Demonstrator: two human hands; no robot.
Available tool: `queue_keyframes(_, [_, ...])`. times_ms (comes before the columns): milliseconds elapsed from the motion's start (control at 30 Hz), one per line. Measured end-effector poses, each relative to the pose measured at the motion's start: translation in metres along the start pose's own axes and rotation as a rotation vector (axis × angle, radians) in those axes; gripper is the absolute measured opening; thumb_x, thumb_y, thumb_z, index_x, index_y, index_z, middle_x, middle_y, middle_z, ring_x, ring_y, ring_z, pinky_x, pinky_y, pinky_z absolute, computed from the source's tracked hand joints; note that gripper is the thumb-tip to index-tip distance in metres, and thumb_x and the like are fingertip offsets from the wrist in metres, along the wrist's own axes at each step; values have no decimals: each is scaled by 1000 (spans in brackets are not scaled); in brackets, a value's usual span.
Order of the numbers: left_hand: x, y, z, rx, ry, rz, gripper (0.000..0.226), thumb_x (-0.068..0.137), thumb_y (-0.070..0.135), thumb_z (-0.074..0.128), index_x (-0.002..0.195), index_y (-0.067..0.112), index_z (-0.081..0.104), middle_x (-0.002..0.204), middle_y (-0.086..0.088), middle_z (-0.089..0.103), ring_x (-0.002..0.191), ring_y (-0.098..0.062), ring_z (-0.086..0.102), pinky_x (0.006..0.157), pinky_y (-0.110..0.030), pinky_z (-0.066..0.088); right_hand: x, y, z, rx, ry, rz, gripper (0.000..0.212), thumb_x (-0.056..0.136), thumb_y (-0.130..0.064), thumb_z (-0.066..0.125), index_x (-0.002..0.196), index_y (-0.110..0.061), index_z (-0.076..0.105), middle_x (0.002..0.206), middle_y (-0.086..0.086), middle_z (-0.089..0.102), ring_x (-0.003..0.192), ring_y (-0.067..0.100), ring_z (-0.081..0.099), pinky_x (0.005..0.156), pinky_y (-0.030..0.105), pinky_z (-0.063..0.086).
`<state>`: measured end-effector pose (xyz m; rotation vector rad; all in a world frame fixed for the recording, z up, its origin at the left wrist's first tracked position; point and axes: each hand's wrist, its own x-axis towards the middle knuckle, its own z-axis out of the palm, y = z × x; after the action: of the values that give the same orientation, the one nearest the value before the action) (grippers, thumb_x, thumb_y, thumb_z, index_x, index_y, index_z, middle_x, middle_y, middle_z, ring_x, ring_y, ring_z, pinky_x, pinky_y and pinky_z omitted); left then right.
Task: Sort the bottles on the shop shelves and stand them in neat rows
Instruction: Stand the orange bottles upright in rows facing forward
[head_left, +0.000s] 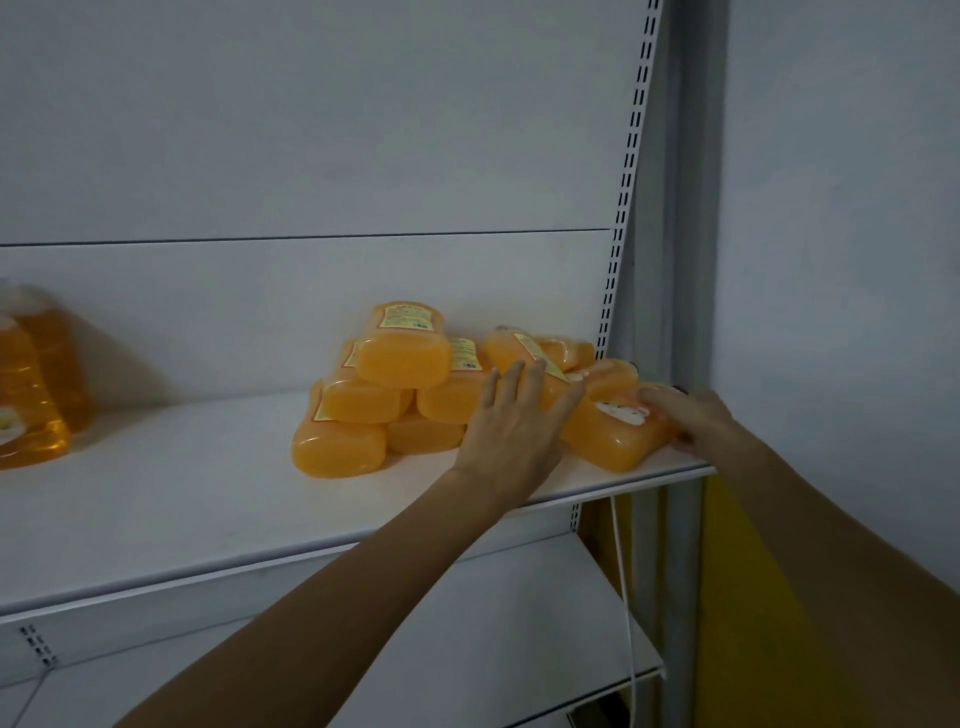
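left hand (511, 415): I see it flat, with fingers straight and spread, pressing on the lying bottles mid-heap. It grasps nothing.
right hand (693, 421): fingers lie over the top of the end bottle (613, 439) and the thumb sits at its lower edge. I read that as a grasp.
end bottle: orange, on its side, base toward me, near the right front corner of the shelf (208, 499).
stacked bottles (400, 364): orange, all on their sides, bases toward me, just left of the left hand. One on top, two under it, two on the shelf board.
loose bottles (566, 353): more orange ones lying behind and between the two hands, close to the back panel. I cannot tell the count.
big jugs (36, 395): amber liquid, far left on the same shelf, well apart from the heap.
upright (631, 156): slotted post at the shelf's right end.
cable (622, 571): white, hangs below the shelf's right end.
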<state>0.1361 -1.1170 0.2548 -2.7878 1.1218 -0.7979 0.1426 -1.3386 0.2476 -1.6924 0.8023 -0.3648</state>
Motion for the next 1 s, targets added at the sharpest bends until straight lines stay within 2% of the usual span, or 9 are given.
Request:
queue_keyframes(200, [8, 3, 11, 85, 69, 21, 61, 91, 24, 56, 142, 30, 24, 147, -16, 30, 135, -36, 28, 109, -50, 25, 11, 6, -25, 161, 2, -28, 79, 59, -31, 86, 126, -7, 52, 122, 12, 58, 107, 27, 58, 83, 41, 54])
queue_keyframes(300, [10, 12, 12, 111, 95, -24, 67, 84, 26, 66, 139, 32, 29, 143, -16, 35, 131, -36, 34, 103, -47, 33, 11, 7, -37, 149, -45, -82, 61, 62, -28, 84, 116, -11, 60, 114, 12, 63, 100, 29, 62, 83, 44, 55])
queue_keyframes(400, [14, 16, 15, 87, 69, -14, 63, 92, 22, 53, 143, 28, 17, 149, -17, 21, 135, -38, 22, 108, -48, 25, 8, 11, -45, 181, -149, -91, 46, 71, -21, 79, 112, -17, 58, 108, 13, 62, 97, 30, 62, 78, 46, 55])
queue_keyframes(533, [16, 12, 10, -1, 91, -52, 53, 95, 31, 42, 144, 24, 21, 149, -13, 23, 136, -34, 22, 110, -48, 20, 3, 7, -47, 235, -177, -181, 62, 71, -15, 78, 127, -12, 50, 107, 13, 65, 89, 29, 66, 72, 40, 56])
queue_keyframes(633, [10, 7, 11, -39, 100, -45, 58, 92, 40, 46, 143, 22, 25, 149, -12, 26, 137, -35, 22, 111, -48, 19, -10, -13, -44, 238, -205, -309, 58, 74, -9, 74, 125, -17, 48, 100, 7, 65, 81, 23, 66, 56, 30, 55])
queue_keyframes(700, [7, 3, 12, -93, 99, -30, 62, 90, 44, 46, 144, 21, 26, 150, -14, 25, 139, -34, 20, 112, -47, 18, -18, -28, -41, 271, -238, -386, 55, 74, -8, 74, 123, -19, 51, 99, 5, 66, 83, 23, 66, 62, 32, 56])
queue_keyframes(867, [-4, -5, -5, -491, 340, -20, 65, 87, 54, 33, 135, 13, 42, 142, -9, 41, 131, -23, 36, 103, -31, 33, -53, -76, -23, 416, -402, -520, 52, 70, -7, 74, 117, -16, 55, 88, 4, 69, 74, 20, 68, 61, 31, 57])
queue_keyframes(933, [-8, -7, -21, -796, 308, -112, 65, 88, 58, 41, 138, 17, 36, 140, -1, 41, 126, -12, 38, 98, -23, 33, -71, -95, -10, 475, -499, -586, 46, 70, -9, 72, 113, -18, 58, 85, 3, 69, 70, 17, 69, 58, 29, 56])
queue_keyframes(1000, [-11, -10, -41, -1288, 163, -248, 70, 81, 59, 50, 139, 24, 31, 134, 3, 46, 119, -9, 46, 95, -27, 43, -92, -113, 8, 515, -591, -653, 38, 76, -10, 67, 111, -20, 57, 86, 4, 67, 70, 16, 69, 58, 28, 56])
